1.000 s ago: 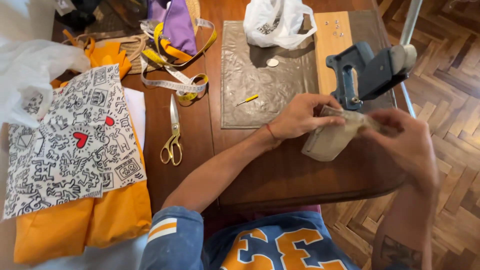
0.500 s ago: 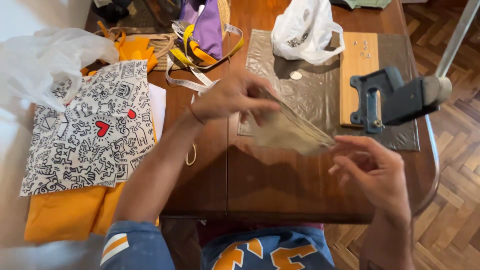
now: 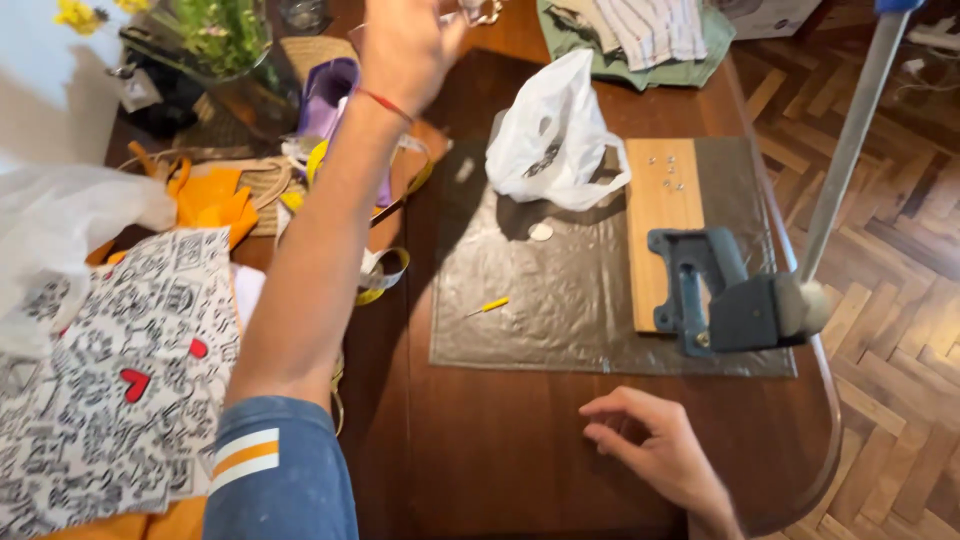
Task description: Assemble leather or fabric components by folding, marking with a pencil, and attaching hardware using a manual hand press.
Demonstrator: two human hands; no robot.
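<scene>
Hands: two | left hand (image 3: pixel 410 45) raised | right hand (image 3: pixel 655 450) on table (image 3: pixel 500 470)

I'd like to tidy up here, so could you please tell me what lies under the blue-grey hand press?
The hand press stands on a wooden board, which lies on a grey plastic sheet over the table. Whatever sits directly beneath the press base is covered.
</scene>
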